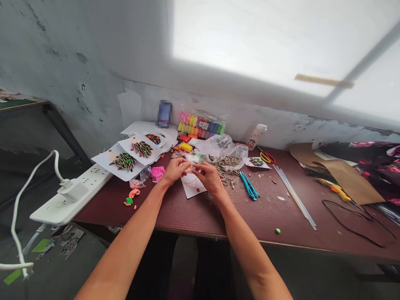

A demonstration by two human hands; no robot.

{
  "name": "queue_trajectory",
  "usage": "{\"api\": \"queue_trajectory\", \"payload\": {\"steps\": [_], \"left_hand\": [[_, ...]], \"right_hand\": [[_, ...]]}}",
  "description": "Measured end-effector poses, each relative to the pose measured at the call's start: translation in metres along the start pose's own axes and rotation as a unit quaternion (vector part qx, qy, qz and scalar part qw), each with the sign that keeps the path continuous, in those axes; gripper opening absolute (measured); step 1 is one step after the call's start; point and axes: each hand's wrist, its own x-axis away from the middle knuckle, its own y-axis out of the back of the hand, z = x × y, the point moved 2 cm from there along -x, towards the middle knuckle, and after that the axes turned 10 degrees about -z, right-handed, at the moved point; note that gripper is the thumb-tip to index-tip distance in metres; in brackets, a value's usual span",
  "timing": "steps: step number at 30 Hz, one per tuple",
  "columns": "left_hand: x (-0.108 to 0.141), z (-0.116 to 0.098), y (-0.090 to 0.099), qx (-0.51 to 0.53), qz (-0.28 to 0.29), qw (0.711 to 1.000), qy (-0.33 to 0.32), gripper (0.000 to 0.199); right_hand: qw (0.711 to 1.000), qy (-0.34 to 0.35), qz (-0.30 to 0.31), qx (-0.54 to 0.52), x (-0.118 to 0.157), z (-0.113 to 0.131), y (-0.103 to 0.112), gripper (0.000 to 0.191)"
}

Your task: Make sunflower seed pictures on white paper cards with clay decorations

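Observation:
My left hand (pixel 175 170) and my right hand (pixel 206 174) meet over the middle of the table, fingers pinched together. Between them is a small packet of peach-coloured clay (pixel 188 168), partly hidden by the fingers. Just below lies a white paper card (pixel 191 188) with an orange line drawing. Beyond and right of my hands spreads a heap of striped sunflower seeds (pixel 229 164) beside a clear plastic bag (pixel 221 146). On the left, finished-looking cards (pixel 124 160) carry seeds and coloured clay. A pink clay lump (pixel 158 173) sits left of my left hand.
A blue utility knife (pixel 249 187), scissors (pixel 266 156) and clear glue sticks (pixel 295 198) lie on the right. Further right is a yellow glue gun (pixel 336 189) with its cord. A bottle (pixel 256 136) and coloured clay packs (pixel 201 126) stand at the wall; a power strip (pixel 73 196) edges the left.

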Motion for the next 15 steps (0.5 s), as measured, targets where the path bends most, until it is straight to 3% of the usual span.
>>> {"api": "queue_trajectory", "payload": {"steps": [15], "left_hand": [[0.0043, -0.0046, -0.0026, 0.061, 0.06, 0.996, 0.034, 0.048]], "right_hand": [[0.997, 0.041, -0.058, 0.004, 0.0036, -0.0011, -0.0039, 0.013]]}}
